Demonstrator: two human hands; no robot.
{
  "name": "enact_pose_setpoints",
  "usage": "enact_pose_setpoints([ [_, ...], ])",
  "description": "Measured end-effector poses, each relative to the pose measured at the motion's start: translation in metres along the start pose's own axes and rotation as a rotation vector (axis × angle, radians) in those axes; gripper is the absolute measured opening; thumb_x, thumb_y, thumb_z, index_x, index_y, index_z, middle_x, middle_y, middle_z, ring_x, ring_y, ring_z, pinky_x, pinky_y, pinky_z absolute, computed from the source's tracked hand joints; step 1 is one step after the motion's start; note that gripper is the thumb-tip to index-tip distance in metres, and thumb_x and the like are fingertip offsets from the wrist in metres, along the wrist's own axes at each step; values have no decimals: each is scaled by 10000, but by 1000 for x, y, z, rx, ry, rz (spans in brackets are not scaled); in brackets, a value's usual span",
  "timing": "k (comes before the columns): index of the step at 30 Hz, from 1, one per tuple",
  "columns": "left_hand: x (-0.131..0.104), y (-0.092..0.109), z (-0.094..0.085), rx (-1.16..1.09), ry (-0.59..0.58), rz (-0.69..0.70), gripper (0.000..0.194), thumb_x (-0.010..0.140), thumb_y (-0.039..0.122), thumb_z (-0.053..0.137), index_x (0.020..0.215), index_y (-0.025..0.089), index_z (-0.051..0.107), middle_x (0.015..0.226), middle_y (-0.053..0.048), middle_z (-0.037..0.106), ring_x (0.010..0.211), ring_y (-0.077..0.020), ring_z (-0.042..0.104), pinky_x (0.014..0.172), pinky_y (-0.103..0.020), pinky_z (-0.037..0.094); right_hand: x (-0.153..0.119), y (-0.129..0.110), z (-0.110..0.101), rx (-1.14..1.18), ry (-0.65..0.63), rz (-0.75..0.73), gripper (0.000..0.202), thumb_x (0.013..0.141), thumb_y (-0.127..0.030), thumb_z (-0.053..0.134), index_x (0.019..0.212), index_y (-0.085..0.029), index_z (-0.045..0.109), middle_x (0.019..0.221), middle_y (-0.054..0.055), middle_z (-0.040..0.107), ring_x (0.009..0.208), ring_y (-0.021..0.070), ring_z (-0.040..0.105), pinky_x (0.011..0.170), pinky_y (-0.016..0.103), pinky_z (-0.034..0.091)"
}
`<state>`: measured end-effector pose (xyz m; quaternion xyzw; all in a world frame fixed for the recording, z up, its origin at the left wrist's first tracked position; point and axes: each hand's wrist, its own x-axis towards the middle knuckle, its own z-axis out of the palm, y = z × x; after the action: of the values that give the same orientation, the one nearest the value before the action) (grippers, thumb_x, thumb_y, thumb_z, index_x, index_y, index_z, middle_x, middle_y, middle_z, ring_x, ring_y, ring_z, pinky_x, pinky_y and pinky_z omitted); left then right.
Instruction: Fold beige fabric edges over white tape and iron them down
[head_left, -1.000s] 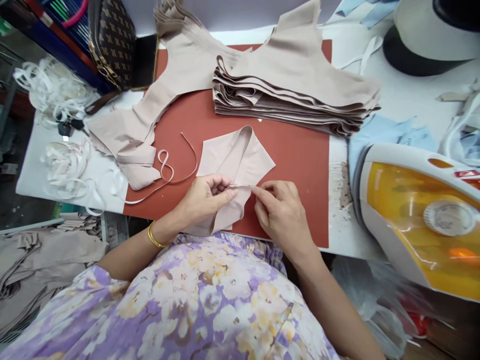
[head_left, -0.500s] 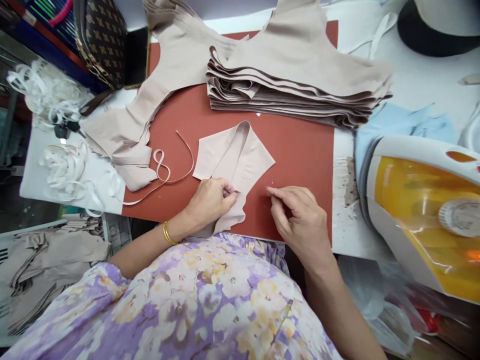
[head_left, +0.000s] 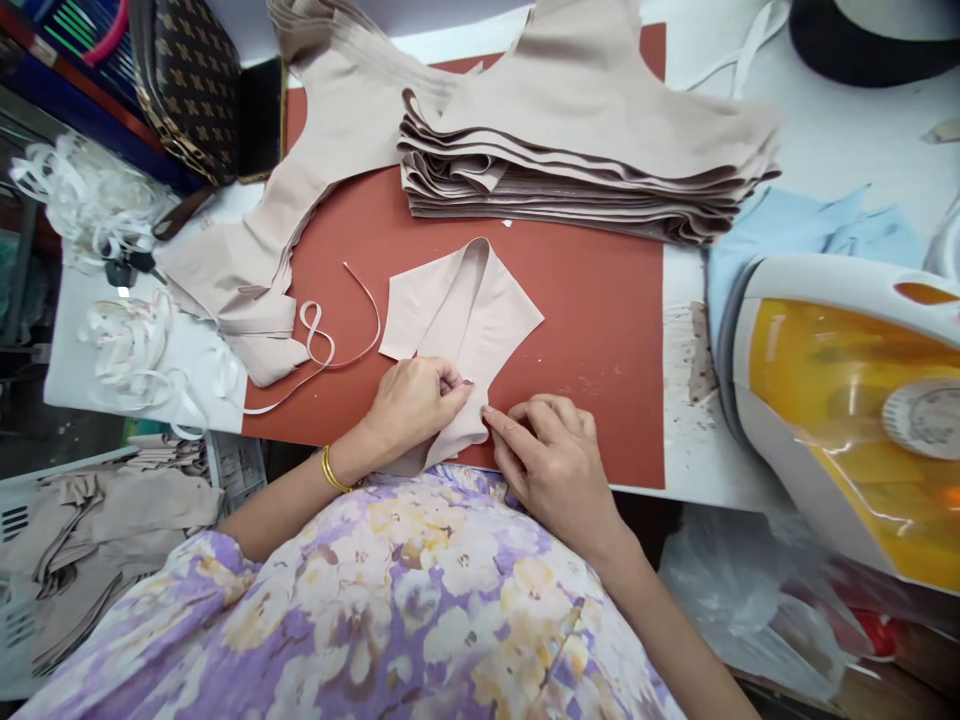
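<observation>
A pale pink-beige fabric piece, folded over itself, lies near the front edge of the reddish-brown board. My left hand pinches its lower part between thumb and fingers. At the lower right edge of the same piece, my right hand touches the cloth with the index fingertip, its thumb close beneath and the other fingers curled. Whether the right fingertips grip the edge is too small to tell. Left of the piece, a thin pale strip loops across the board.
A thick stack of beige fabric lies at the back, more cut cloth at the left. A yellow and white iron stands at the right. White ribbon bundles, a patterned bag and a crate of fabric are leftward.
My right hand has moved left and slightly down to the fabric's edge. My left hand keeps its pinch on the cloth. The whole view has shifted slightly.
</observation>
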<state>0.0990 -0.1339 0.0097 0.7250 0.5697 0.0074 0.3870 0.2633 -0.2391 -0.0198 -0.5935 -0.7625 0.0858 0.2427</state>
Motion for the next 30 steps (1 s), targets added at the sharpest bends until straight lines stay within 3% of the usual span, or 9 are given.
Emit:
enact_pose_setpoints([
  [7, 0, -2, 1, 4, 3, -6, 206, 824, 348, 642, 732, 176, 709, 638, -17, 687, 565, -142, 571, 578, -275, 385, 0, -2, 1, 35, -14, -49, 176, 885, -150, 607, 1040, -180, 687, 856, 54, 640, 946, 210, 515, 772, 371, 337],
  [30, -2, 7, 1, 52, 6, -76, 201, 837, 339, 618, 773, 180, 721, 682, -18, 685, 616, -148, 568, 642, -284, 377, 4, 1, 5, 11, 29, 14, 226, 890, -157, 620, 1098, -146, 706, 857, 48, 636, 915, 192, 496, 774, 358, 326],
])
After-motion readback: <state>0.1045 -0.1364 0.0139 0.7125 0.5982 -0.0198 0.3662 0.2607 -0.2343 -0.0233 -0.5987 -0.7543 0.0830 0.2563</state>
